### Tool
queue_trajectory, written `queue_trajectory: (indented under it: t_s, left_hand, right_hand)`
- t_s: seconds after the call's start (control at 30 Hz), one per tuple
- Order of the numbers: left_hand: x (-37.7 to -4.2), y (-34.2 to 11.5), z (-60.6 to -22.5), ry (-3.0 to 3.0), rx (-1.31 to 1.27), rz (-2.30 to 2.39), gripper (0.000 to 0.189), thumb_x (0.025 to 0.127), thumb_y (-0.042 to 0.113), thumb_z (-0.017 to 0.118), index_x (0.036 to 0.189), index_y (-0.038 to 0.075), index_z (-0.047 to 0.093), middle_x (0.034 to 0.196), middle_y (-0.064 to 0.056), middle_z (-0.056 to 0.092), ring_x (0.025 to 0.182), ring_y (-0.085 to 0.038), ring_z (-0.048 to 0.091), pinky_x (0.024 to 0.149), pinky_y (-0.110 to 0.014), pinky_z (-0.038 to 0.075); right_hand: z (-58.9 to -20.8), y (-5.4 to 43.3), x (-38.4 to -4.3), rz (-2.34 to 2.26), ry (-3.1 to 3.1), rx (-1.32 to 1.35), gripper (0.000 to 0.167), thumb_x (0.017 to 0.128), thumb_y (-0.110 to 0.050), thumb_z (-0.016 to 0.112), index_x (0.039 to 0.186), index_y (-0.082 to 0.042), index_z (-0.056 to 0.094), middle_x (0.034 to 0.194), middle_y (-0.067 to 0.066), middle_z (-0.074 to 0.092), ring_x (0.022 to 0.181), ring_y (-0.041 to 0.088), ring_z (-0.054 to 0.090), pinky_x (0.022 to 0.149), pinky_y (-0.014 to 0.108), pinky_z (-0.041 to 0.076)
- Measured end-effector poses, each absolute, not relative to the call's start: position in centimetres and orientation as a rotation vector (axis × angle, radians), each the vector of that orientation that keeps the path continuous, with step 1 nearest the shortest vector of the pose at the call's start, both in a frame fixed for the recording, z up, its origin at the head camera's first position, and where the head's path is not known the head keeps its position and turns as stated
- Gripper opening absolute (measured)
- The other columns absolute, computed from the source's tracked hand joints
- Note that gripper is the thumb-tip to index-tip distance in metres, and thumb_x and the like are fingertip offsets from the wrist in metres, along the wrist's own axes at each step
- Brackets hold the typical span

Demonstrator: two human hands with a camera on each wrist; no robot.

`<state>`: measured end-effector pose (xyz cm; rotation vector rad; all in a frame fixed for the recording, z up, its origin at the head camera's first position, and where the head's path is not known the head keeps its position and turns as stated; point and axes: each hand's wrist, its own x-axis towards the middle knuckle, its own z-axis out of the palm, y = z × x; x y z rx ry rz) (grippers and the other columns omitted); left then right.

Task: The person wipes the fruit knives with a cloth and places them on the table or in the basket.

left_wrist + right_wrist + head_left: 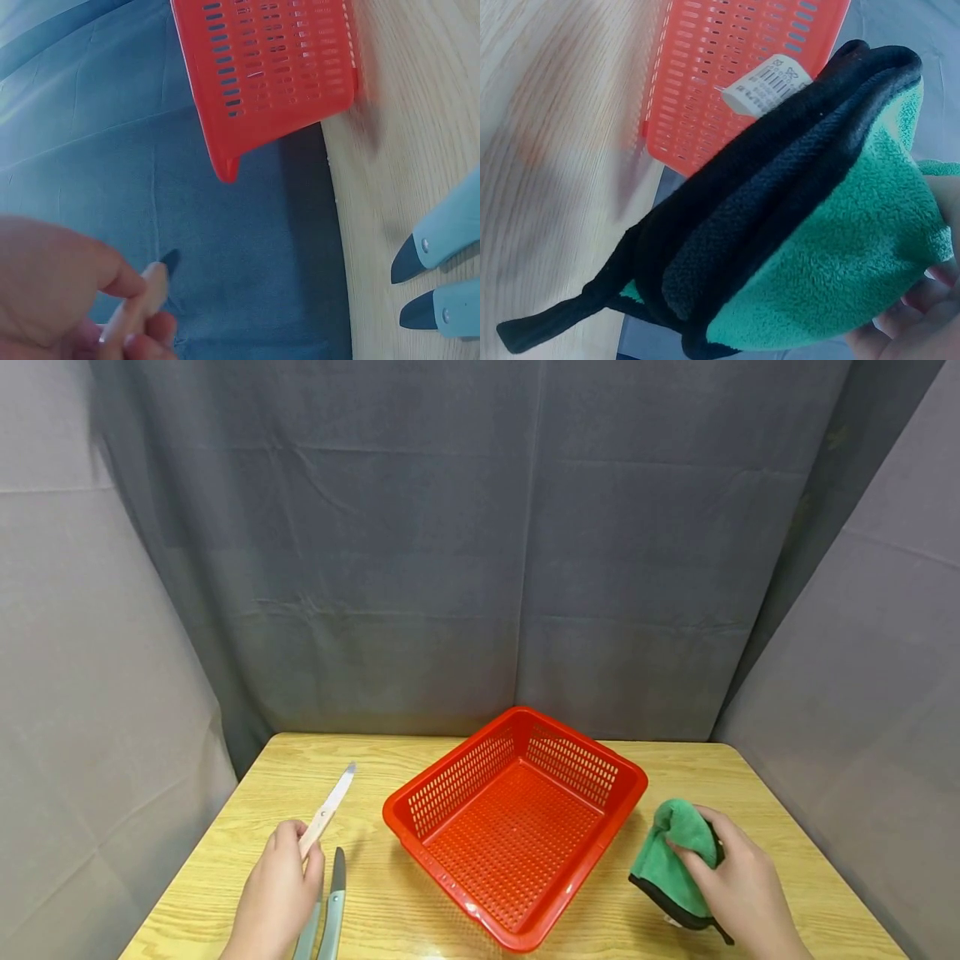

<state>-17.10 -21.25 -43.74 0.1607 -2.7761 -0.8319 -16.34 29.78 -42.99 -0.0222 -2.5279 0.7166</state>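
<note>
My left hand [279,881] grips a knife [330,806] by its pale handle, the blade pointing up and away. In the left wrist view the thumb and fingers close round that handle [142,307]. Just right of this hand, two knives [333,902] with light blue-green handles and dark blades lie side by side on the table. On the other side, my right hand [738,881] pinches a folded green cloth [678,852] with black edging. A white label [769,84] and a black loop [551,319] stick out from the cloth in the right wrist view.
A red perforated plastic basket [517,843] stands between the hands, turned at an angle. Beneath everything is a wood-grain table [225,860]. Grey curtains [405,552] hang behind the table and along both sides.
</note>
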Motion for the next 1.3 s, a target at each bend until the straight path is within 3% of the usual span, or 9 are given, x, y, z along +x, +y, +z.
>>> queue_trajectory:
  t_s: [0.17, 0.43, 0.63, 0.73, 1.0, 1.2, 1.3]
  left_hand:
    - [-16.9, -20.7, -43.6, -2.667, 0.091, -0.781, 0.030, 0.101, 0.013, 0.058, 0.124, -0.005, 0.052, 0.097, -0.015, 0.060, 0.064, -0.019, 0.049, 0.053, -0.030, 0.039]
    - [-17.2, -19.5, -43.4, -2.519, -0.051, -0.795, 0.028, 0.099, 0.010, 0.065, 0.121, -0.004, 0.055, 0.100, -0.015, 0.063, 0.064, -0.013, 0.049, 0.052, -0.024, 0.039]
    - [-17.5, -18.7, -43.3, -2.502, -0.083, -0.840, 0.029, 0.098, 0.007, 0.065, 0.123, -0.004, 0.055, 0.104, -0.016, 0.063, 0.068, -0.014, 0.051, 0.055, -0.024, 0.043]
    - [-17.8, -18.5, -43.2, -2.512, -0.086, -0.865, 0.032, 0.097, 0.006, 0.064, 0.125, -0.005, 0.053, 0.107, -0.017, 0.062, 0.072, -0.016, 0.053, 0.058, -0.025, 0.045]
    - [-18.5, -17.6, -42.7, -2.466, -0.144, -0.897, 0.032, 0.095, 0.004, 0.063, 0.126, -0.004, 0.054, 0.107, -0.016, 0.063, 0.070, -0.015, 0.049, 0.056, -0.024, 0.044]
    - [-18.7, -16.3, -42.5, -2.421, -0.232, -0.865, 0.030, 0.093, 0.001, 0.065, 0.121, 0.000, 0.058, 0.104, -0.011, 0.063, 0.072, -0.013, 0.049, 0.058, -0.024, 0.045]
    - [-18.8, -15.6, -42.6, -2.426, -0.252, -0.860, 0.029, 0.093, 0.002, 0.066, 0.121, 0.001, 0.059, 0.104, -0.010, 0.063, 0.073, -0.013, 0.050, 0.060, -0.025, 0.047]
  right_hand:
    - [-42.9, 29.7, -16.4, 0.714, -2.507, -0.002, 0.049, 0.086, -0.016, 0.084, 0.128, -0.007, 0.062, 0.114, 0.020, 0.071, 0.091, 0.034, 0.067, 0.068, 0.039, 0.054]
    - [-42.2, 29.4, -16.5, 0.744, -2.427, -0.006, 0.052, 0.084, -0.016, 0.085, 0.129, -0.008, 0.061, 0.107, 0.019, 0.073, 0.088, 0.030, 0.067, 0.062, 0.030, 0.050]
    - [-41.6, 28.8, -16.9, 0.740, -2.335, 0.021, 0.057, 0.080, -0.011, 0.087, 0.130, -0.008, 0.060, 0.105, 0.015, 0.073, 0.089, -0.005, 0.056, 0.064, 0.013, 0.046]
    - [-41.4, 28.6, -17.0, 0.748, -2.315, 0.040, 0.059, 0.080, -0.009, 0.087, 0.131, -0.008, 0.058, 0.106, 0.014, 0.072, 0.091, -0.015, 0.047, 0.066, 0.007, 0.043]
    - [-40.8, 27.9, -17.6, 0.731, -2.270, 0.091, 0.059, 0.078, -0.007, 0.088, 0.129, -0.008, 0.059, 0.104, 0.013, 0.073, 0.091, -0.004, 0.055, 0.065, 0.014, 0.046]
    - [-40.4, 26.9, -18.2, 0.714, -2.230, 0.166, 0.053, 0.077, -0.002, 0.088, 0.123, -0.006, 0.063, 0.103, 0.013, 0.073, 0.085, 0.023, 0.065, 0.071, 0.013, 0.045]
    - [-40.3, 26.1, -18.4, 0.715, -2.215, 0.195, 0.050, 0.077, 0.000, 0.087, 0.121, -0.006, 0.064, 0.104, 0.014, 0.073, 0.086, 0.028, 0.065, 0.075, 0.010, 0.042]
